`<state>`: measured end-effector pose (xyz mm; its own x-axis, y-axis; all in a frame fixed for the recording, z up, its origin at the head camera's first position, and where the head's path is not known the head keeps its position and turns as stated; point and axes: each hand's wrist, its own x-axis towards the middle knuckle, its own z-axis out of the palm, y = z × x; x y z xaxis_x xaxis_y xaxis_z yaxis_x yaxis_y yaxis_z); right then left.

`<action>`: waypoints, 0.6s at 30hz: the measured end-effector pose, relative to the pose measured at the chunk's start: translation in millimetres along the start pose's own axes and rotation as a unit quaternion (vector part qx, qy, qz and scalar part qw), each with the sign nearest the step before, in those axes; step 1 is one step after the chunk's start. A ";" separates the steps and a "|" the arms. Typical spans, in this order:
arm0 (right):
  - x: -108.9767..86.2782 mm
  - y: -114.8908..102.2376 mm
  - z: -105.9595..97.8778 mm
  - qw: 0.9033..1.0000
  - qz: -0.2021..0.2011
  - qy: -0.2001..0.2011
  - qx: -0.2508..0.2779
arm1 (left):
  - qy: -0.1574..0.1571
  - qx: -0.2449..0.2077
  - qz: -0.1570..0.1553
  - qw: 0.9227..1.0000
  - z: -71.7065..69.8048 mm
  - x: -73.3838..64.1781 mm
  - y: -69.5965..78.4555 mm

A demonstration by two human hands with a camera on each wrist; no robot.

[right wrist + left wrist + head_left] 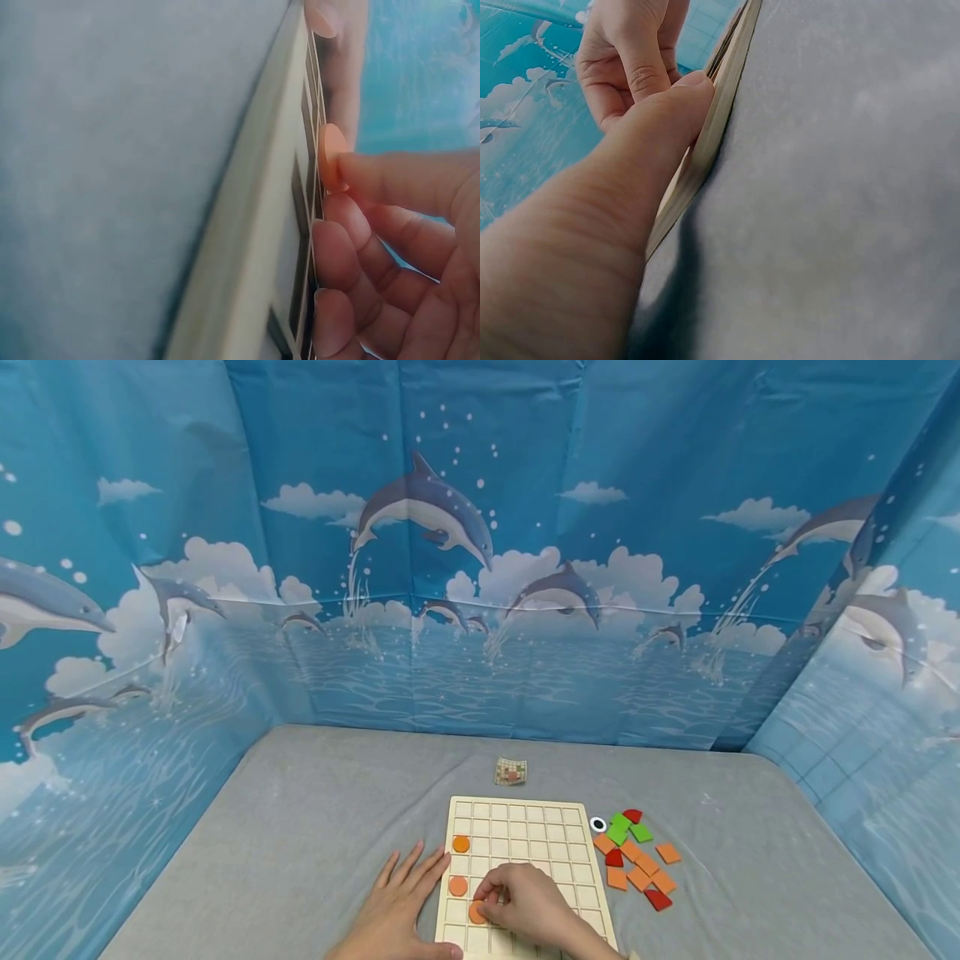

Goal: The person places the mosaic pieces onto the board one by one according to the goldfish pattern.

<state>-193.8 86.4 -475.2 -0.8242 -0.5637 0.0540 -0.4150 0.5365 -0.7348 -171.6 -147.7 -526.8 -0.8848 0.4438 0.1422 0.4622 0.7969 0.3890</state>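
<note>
A pale wooden grid board (555,849) lies on the grey cloth. My right hand (528,902) is over its lower left part and pinches an orange disc (476,912) between thumb and fingers. In the right wrist view that disc (328,159) stands tilted at the board's face. My left hand (397,910) rests along the left side with its fingers spread and fairly straight. Its thumb (694,86) touches the board's edge in the left wrist view. Two more orange discs, an upper one (461,843) and a lower one (457,886), sit in left-column cells.
Right of the board lie loose orange squares (639,878), green squares (641,833), red quarter-round pieces (658,900) and a white disc with a black centre (597,825). A small patterned card (511,772) lies behind the board. A dolphin-print curtain (450,677) surrounds the table.
</note>
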 end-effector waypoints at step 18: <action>0.2 -0.7 1.9 0.999 0.006 0.013 -0.029 | -0.003 0.004 -0.005 1.000 0.3 0.5 0.3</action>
<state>-192.9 84.7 -476.0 -0.8388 -0.5407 0.0638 -0.4260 0.5788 -0.6953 -171.9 -147.1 -526.9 -0.8889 0.4383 0.1335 0.4542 0.8046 0.3826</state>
